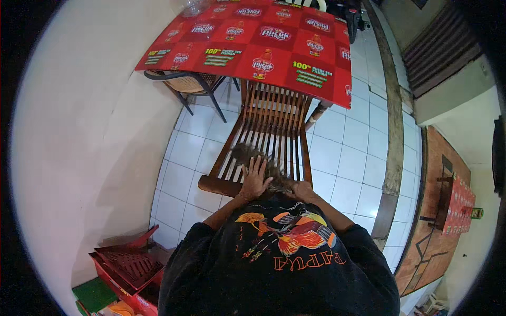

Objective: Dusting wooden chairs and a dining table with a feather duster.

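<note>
A brown feather duster (245,152) lies slantwise over the top of a slatted wooden chair (272,122). My left hand (254,179) rests flat on the feathers with its fingers spread, close to the chair's top rail (219,185). At the duster's lower right end, my right hand (303,191) is closed around it beside the rail; the handle itself is hidden. The chair's far part reaches under the table edge.
A table with a red printed cover (272,47) stands ahead. A cane-backed chair (189,85) is tucked under its left side, near the white wall (79,118). Red crates (130,272) sit at lower left. A raised sill (391,130) crosses the tiled floor on the right.
</note>
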{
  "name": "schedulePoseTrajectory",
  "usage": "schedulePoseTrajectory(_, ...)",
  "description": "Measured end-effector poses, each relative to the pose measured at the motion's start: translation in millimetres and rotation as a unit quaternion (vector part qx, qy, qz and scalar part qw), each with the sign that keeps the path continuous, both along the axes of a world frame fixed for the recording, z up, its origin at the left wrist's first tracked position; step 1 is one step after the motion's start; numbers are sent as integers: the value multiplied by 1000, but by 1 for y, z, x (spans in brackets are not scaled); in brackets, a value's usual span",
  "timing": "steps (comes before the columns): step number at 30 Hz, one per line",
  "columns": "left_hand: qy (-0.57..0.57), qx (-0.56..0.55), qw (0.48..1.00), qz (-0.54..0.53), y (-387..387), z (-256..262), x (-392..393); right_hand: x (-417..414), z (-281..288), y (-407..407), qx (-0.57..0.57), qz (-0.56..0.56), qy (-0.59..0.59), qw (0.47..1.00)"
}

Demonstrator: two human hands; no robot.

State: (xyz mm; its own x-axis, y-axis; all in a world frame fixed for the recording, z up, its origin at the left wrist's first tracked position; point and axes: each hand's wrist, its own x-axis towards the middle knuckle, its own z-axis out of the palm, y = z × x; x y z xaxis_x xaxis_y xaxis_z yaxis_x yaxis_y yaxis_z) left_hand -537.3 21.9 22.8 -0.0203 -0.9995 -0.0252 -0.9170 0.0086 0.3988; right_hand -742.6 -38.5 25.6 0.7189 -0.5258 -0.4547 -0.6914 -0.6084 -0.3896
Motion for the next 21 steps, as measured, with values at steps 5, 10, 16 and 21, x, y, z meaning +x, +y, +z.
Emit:
schedulePoseTrajectory(5, -21, -4, 1000, -8, 4, 1, 3, -6, -13, 7, -104, -4, -209, 972)
schedulePoseTrajectory(10, -4, -11, 1000, -6, 6, -1, 4, -10, -21, 6, -157, -18, 8, 987)
schedulePoseTrajectory(16, -28, 34, 999, -2, 6, -1, 3, -29, -26, -24, -83, -154, 161, 971)
schedulePoseTrajectory(21, 3, -14, 1000, 22, 10, -11, 2, -25, -26, -32, -47, -207, 179, 961)
